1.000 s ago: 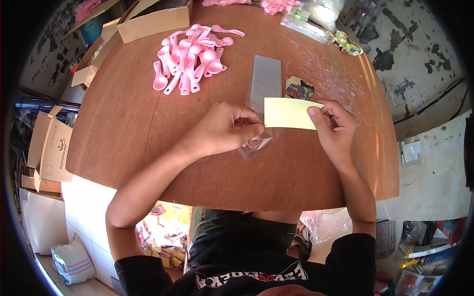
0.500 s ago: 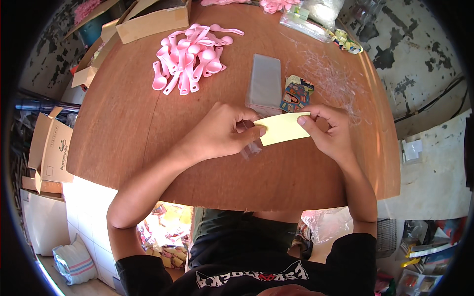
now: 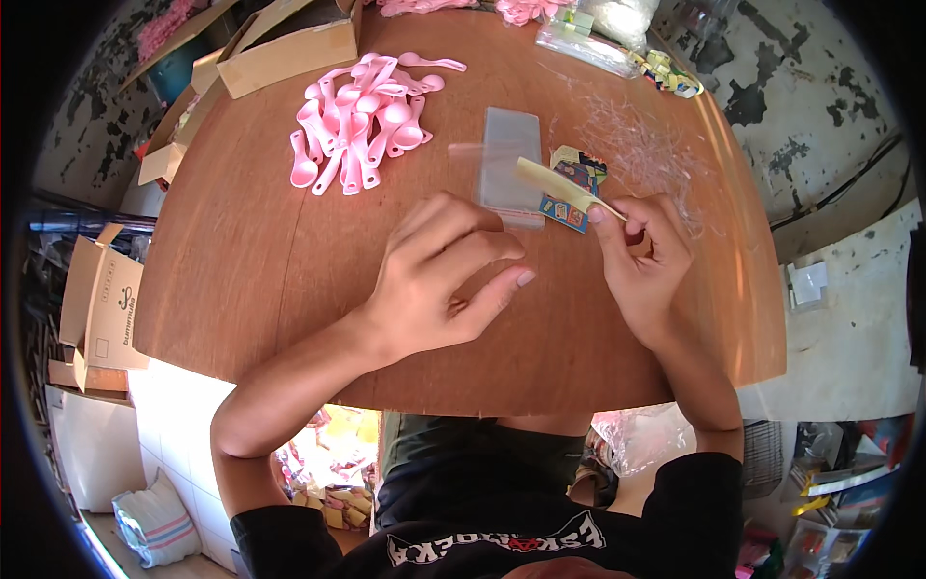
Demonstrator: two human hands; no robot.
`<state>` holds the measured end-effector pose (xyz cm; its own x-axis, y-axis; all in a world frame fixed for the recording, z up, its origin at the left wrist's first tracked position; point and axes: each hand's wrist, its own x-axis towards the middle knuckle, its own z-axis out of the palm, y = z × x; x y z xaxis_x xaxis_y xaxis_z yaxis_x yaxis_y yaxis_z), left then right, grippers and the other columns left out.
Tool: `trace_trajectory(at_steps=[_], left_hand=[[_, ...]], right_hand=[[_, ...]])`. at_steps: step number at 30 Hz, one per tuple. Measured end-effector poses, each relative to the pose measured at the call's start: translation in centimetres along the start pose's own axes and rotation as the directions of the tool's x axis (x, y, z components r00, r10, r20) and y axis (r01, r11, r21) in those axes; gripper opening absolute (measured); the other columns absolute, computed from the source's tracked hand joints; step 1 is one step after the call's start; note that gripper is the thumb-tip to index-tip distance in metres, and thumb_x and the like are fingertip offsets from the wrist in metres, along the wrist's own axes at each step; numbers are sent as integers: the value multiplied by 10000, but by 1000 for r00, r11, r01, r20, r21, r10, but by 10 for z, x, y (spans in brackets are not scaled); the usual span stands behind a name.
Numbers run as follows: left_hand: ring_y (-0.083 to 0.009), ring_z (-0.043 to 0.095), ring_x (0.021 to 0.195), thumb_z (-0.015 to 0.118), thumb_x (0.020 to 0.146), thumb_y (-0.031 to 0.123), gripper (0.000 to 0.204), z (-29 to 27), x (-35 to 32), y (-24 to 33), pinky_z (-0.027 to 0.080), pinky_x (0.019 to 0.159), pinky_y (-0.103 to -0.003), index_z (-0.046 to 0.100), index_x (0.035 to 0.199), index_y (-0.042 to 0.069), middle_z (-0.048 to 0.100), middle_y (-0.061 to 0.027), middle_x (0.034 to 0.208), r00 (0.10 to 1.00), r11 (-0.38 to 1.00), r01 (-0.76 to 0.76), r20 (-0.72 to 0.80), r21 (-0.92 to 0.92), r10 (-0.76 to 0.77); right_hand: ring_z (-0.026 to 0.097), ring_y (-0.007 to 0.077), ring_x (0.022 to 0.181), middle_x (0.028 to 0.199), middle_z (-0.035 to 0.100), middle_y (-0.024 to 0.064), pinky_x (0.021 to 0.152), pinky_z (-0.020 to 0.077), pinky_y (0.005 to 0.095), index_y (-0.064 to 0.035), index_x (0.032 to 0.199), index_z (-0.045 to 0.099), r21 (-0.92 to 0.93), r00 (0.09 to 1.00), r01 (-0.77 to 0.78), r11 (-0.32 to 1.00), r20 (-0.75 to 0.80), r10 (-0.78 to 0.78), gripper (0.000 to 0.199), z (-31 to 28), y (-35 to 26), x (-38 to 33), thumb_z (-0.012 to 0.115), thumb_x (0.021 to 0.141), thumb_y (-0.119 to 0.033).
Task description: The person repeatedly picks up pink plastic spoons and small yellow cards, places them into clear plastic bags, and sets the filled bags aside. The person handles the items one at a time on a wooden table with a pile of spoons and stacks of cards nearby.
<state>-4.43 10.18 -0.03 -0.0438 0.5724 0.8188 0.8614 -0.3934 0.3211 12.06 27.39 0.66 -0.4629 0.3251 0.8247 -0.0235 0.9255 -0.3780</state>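
Note:
My right hand (image 3: 648, 256) pinches one end of a small pale yellow card (image 3: 555, 181), which is turned nearly edge-on. To its left, my left hand (image 3: 446, 270) is held above the table with fingers curved, thumb apart and nothing visible between them. Beyond both hands lies a stack of clear plastic bags (image 3: 511, 159). A faint translucent strip (image 3: 467, 150) shows at the stack's left edge. Colourful printed cards (image 3: 566, 214) lie beside the stack, partly hidden behind the yellow card. Farther left is a heap of pink plastic spoons (image 3: 359, 121).
Thin clear plastic shreds (image 3: 637, 145) lie scattered at the right. An open cardboard box (image 3: 289, 58) stands at the far left of the wooden table (image 3: 231, 261). Clear packets (image 3: 588, 48) and pink items (image 3: 531, 10) sit along the far edge.
My left hand has let go of the yellow card, and the clear plastic piece is gone from it. The card has tilted edge-on in my right hand. A translucent strip now shows by the bags.

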Motion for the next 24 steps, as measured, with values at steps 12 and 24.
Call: trace_trajectory(at_steps=[12,24], left_hand=[[-220,628,1134,492,1023,313,393,26,-10,-13,505,1003,-394,474,1298,31,624,-143,1229,499,-242,540,538,-806,-679],[-192,617,1121,586,994,256,367,40,-18,-8,510,978,-382,529,1288,45,628,-89,1208,568,-83,618,517,-782,-640]], right_hand=[[687,216,710,899,705,135,611,529,298,-18,981,700,273,959,43,961,257,-116,225,22,-18,-21,765,766,-5],[676,149,855,991,694,145,754,553,277,-33,1246,372,615,729,-683,394,541,419,393,25,-8,-31,618,940,-5]])
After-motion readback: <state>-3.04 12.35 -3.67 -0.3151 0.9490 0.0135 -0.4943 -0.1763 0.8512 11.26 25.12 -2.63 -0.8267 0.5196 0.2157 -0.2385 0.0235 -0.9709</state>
